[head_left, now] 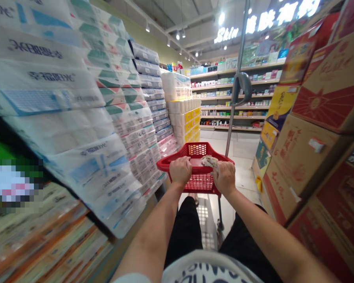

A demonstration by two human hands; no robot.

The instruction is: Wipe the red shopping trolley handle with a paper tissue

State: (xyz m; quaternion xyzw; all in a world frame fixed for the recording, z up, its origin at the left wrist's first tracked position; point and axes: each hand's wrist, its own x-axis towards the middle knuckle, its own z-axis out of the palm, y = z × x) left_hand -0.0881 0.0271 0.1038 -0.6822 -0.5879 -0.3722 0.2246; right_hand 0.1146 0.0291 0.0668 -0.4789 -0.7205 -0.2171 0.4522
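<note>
A red plastic shopping cart basket (198, 150) stands in front of me in a store aisle. My left hand (180, 170) is closed round the near rim or handle of the cart on its left side. On the right side of that rim my right hand (224, 177) is closed too, and it also holds a small crumpled pale thing (208, 160), maybe paper. A grey pole (237, 82) with a curved handle part rises from the far side of the cart. My dark trousers show below.
Stacked packs of tissue and toilet paper (76, 118) fill the left side of the aisle. Brown and red cardboard boxes (318, 118) are piled on the right. Shelves of small products (236, 94) stand at the far end, across a tiled floor (242, 157).
</note>
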